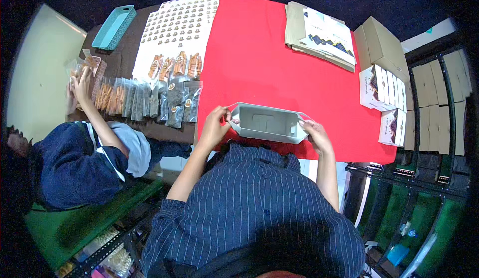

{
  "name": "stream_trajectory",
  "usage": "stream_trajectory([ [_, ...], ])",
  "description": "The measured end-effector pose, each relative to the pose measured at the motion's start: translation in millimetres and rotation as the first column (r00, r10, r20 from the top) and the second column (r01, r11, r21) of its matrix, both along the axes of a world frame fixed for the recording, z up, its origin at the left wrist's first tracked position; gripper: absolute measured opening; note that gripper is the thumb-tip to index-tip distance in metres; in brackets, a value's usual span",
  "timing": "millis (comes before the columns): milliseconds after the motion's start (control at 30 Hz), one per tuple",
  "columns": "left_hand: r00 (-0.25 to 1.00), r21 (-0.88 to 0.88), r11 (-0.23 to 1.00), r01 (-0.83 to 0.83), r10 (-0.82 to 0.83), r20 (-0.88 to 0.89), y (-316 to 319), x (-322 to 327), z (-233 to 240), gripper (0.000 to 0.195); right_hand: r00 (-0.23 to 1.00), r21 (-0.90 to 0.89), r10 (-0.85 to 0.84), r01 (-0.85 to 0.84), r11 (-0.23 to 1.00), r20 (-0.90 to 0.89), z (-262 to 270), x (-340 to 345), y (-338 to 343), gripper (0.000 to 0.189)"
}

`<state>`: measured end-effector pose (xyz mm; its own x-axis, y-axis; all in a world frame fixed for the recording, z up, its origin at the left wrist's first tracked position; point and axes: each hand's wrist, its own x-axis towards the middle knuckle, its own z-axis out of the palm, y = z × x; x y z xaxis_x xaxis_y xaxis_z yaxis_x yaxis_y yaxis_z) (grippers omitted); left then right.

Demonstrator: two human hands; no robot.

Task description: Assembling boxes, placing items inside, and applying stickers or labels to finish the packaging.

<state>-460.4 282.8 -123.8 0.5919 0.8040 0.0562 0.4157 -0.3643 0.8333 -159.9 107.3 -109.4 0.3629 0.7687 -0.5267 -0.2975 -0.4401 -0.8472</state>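
A cardboard box (pixel 268 120) with its top open stands at the near edge of the red tablecloth (pixel 247 61), right before my body. Its inside is plain and greyish, and I see nothing lying in it. At its left end, my left hand (pixel 216 125) pinches a side flap between thumb and fingers. The opposite end flap is gripped by my right hand (pixel 316 133). Both end flaps slant outward from the box walls. The outer faces of the box are mostly hidden from above.
Flat printed cardboard sheets (pixel 325 35) lie stacked at the back right. White printed boxes (pixel 381 87) and a brown carton (pixel 387 48) line the right edge. Leftward are sticker sheets (pixel 179 23), bagged snacks (pixel 176 98) and a turquoise basket (pixel 114 27). A co-worker (pixel 86 162) handles bags there.
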Motion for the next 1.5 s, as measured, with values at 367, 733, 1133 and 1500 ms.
stream_trajectory([
  [367, 0.991, -0.303, 0.95, 0.082, -0.046, 0.125, -7, 7, 7, 0.037, 0.994, -0.052, 0.04, -0.045, 0.998, -0.098, -8, 11, -13, 0.031],
  [733, 0.957, -0.419, 0.863, 0.282, -0.286, 0.055, -5, 4, -12, 0.02, 0.426, -0.489, 0.477, -0.087, 0.868, 0.769, 37, -22, 7, 0.044],
  [1133, 0.953, -0.386, 0.885, 0.259, -0.3, -0.05, -20, 19, 13, 0.025, 0.619, -0.293, 0.26, -0.05, 0.955, 0.741, 18, -16, 2, 0.028],
  [1500, 0.99, -0.509, 0.854, 0.112, -0.049, 0.136, 17, 36, -31, 0.024, 0.733, 0.005, 0.073, -0.104, 0.995, 0.677, 42, -31, 13, 0.058],
])
